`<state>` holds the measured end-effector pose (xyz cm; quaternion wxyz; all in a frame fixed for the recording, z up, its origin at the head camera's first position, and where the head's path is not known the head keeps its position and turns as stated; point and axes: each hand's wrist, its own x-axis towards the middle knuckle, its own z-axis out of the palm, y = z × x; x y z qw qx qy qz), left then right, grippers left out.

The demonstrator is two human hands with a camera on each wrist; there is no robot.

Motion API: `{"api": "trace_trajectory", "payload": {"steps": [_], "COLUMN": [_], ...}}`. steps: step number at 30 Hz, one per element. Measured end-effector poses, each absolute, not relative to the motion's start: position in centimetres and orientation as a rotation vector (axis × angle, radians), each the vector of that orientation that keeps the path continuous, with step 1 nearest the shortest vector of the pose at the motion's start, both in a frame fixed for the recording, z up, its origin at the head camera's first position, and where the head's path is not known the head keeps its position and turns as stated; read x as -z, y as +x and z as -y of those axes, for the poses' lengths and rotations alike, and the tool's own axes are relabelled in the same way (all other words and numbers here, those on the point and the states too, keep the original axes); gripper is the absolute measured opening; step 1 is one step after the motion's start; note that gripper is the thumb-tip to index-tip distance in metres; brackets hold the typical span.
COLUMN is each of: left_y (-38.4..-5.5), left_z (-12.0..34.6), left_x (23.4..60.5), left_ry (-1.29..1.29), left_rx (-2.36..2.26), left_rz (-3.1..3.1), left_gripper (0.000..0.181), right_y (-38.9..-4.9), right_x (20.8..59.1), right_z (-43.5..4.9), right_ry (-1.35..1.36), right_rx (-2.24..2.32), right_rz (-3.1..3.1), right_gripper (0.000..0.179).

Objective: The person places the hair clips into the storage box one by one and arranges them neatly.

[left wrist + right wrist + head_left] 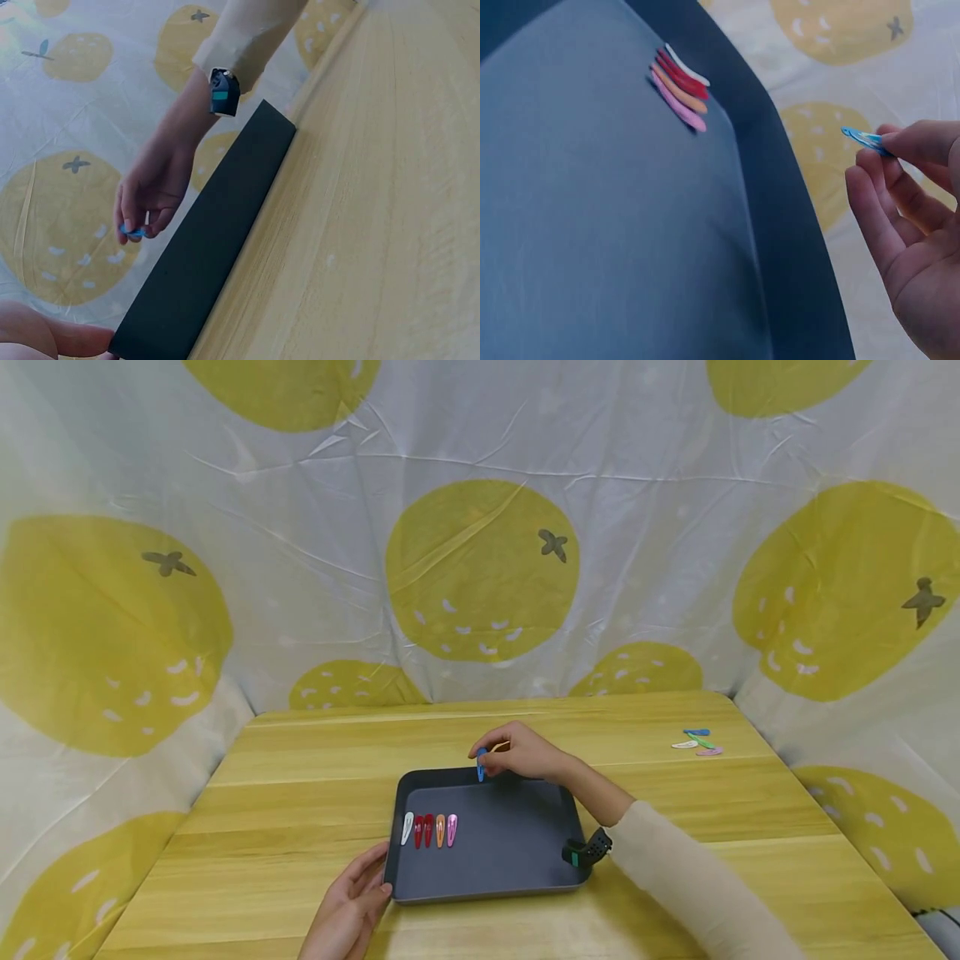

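At the near left corner of the dark grey, rectangular, raised-walled tray (517, 847): left hand (348, 897), thumb and fingers bent about the corner, gripping it.
Tray floor, left side: row of glossy teardrop-shaped hair clips, left to right one white clip (407, 828), two red clips (418, 833), one orange clip (440, 833), one pink clip (452, 831).
Near the far wall: right hand (525, 752), thumb and fingertips pinching a raised blue teardrop-shaped hair clip (481, 770).
Far right: loose cluster of blue, green, white and pink hair clips (702, 742), on the yellow wood-grained tabletop (300, 793).
Backdrop: white cloth curtain (637, 543), yellow fruit print.
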<state>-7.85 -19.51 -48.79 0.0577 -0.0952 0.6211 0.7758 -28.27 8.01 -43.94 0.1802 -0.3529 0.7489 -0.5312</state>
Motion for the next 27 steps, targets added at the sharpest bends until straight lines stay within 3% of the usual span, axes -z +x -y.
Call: {"api": "trace_trajectory", "payload": {"steps": [14, 27], "left_y": [-7.9, -7.9], "left_z": [19.5, 19.5], "left_x": [48.7, 48.7], "left_ry": [-0.302, -0.306], "left_rx": [-2.343, -2.34], "left_rz": [-1.892, -1.892], "left_gripper": [0.065, 0.065], "right_y": [-27.6, -27.5], "right_x": [44.8, 45.9], "right_z": [-5.3, -4.1], "right_ry": [-1.17, -1.195], "right_rx": [1.195, 0.984], "right_rz": [-2.034, -2.075], "right_gripper": [0.004, 0.01]}}
